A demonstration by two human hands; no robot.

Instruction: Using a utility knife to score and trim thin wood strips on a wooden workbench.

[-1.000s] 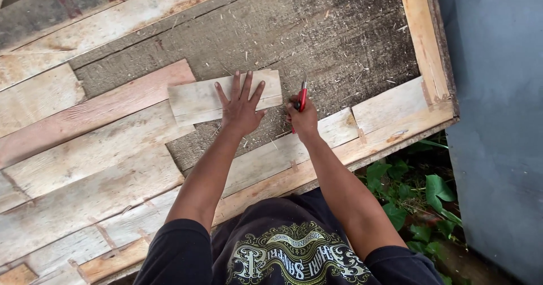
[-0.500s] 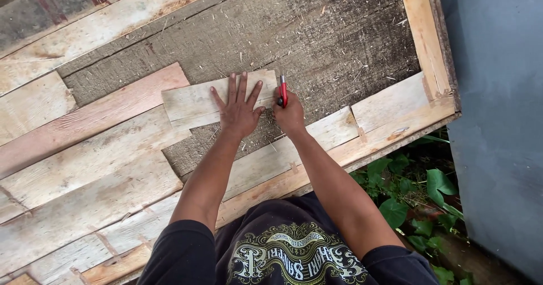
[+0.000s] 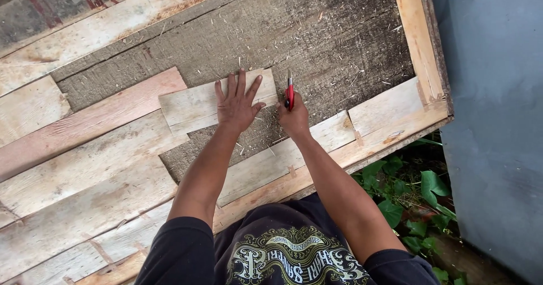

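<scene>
My left hand point(image 3: 237, 105) lies flat with fingers spread on a short pale wooden board point(image 3: 192, 105), pressing it against a dark rough panel point(image 3: 317, 30). My right hand point(image 3: 294, 118) grips a red pen point(image 3: 290, 90), its tip pointing up at the board's right end. The board sits among several pale planks laid slanting over the panel, its left end touching a reddish plank point(image 3: 96, 121).
A light wooden frame rail point(image 3: 418, 42) runs along the panel's right side and another along the near edge point(image 3: 390, 141). A grey-blue wall point(image 3: 498, 121) stands at the right. Green leafy plants point(image 3: 407, 194) grow below the frame's corner.
The short board and my left hand have shifted slightly left. My right hand has brought the red pen closer to the board's right end.
</scene>
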